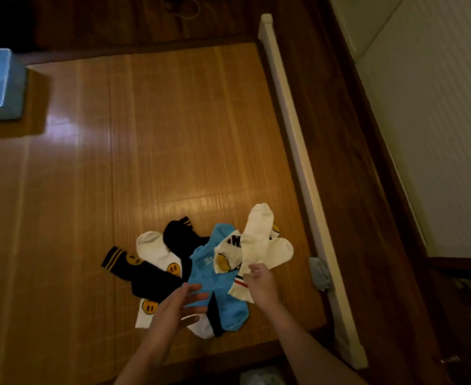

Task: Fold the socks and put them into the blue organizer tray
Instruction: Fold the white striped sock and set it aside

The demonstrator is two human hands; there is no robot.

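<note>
Blue sock (210, 273) is lying under left hand (173, 304), fingers (193, 288) spreading apart; right hand (260, 282) is curling fingers at white sock (256, 240), grip unclear.

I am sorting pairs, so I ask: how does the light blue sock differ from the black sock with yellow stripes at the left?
The light blue sock is nearly plain; the black sock has yellow cuff stripes and a yellow smiley face. The light blue sock lies in the middle of the pile, with the left hand over it; the black sock sticks out at the left edge. Both lie unfolded on the bamboo mat.
</note>
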